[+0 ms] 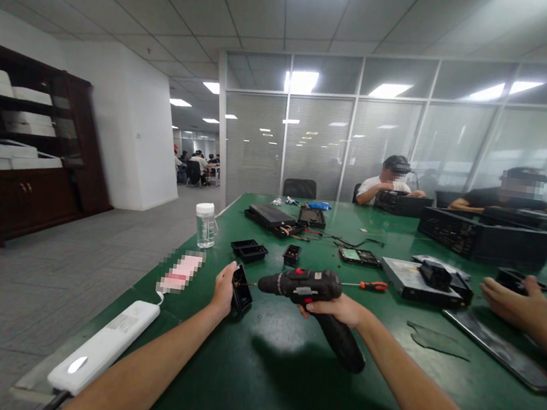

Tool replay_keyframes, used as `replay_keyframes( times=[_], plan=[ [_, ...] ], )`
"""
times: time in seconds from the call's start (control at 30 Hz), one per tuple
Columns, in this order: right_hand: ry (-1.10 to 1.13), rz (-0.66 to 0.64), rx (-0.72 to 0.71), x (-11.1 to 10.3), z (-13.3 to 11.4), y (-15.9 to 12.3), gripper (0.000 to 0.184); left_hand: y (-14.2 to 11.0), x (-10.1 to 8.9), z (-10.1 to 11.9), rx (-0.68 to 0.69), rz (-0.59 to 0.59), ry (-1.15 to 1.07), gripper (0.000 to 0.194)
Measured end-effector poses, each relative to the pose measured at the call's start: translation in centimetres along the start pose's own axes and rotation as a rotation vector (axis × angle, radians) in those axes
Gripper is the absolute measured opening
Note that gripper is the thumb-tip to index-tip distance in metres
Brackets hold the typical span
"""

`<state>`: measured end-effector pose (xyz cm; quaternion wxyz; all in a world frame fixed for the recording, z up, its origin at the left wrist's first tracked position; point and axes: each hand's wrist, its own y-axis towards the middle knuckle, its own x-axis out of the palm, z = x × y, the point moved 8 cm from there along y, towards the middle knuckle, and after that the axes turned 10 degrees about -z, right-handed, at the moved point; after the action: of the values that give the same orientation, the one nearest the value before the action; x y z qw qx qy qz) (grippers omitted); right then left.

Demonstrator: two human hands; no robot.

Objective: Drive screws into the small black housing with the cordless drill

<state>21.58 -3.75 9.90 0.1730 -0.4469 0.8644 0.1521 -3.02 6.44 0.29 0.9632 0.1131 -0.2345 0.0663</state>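
Note:
My right hand (340, 309) is wrapped round the grip of a black cordless drill (300, 285), which points left above the green table. The drill's thin bit reaches into or up to a small black plastic tray (242, 295); the exact contact is too small to make out. My left hand (224, 291) holds that tray by its left side, tilted toward the drill, with small brass-coloured bits inside. Just beyond it lie two more black trays (249, 250) side by side, and another small black tray (292, 255) with small pieces in it.
A clear bottle (205, 226) and a white power strip (106, 344) line the left edge. Behind the drill lie an orange screwdriver (372, 286), a circuit board (359, 256) and a silver drive (419, 283). A co-worker's hand (517, 304) works at right; two people sit across.

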Motion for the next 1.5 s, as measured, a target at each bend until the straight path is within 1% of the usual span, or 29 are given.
replay_keyframes(
  times=[0.23,0.53,0.8,0.97,1.13,1.23,1.5],
  plan=[
    [0.028,-0.014,-0.023,0.2,-0.1,-0.1,0.026,0.0,0.0,0.1,0.006,-0.009,0.023,0.043],
    [0.031,-0.008,-0.018,0.1,0.2,0.0,0.025,-0.2,0.1,0.5,0.021,0.013,0.014,0.043],
    [0.038,0.011,0.029,0.0,0.8,-0.1,0.027,-0.2,0.1,0.2,0.002,0.005,-0.008,0.043],
    [0.064,-0.013,-0.008,0.0,0.7,0.0,0.023,-0.1,0.2,0.2,0.004,-0.014,0.006,0.043],
    [0.077,-0.013,-0.058,-0.4,1.9,0.4,0.029,-0.1,0.3,0.1,-0.002,-0.03,-0.016,0.044],
    [0.074,-0.029,-0.09,-0.5,2.3,0.6,0.027,-0.1,0.3,-0.1,-0.02,-0.017,-0.023,0.044],
    [0.092,-0.048,-0.103,-0.3,1.8,0.6,0.024,-0.1,0.3,0.0,-0.026,-0.006,-0.03,0.043]
  ],
)
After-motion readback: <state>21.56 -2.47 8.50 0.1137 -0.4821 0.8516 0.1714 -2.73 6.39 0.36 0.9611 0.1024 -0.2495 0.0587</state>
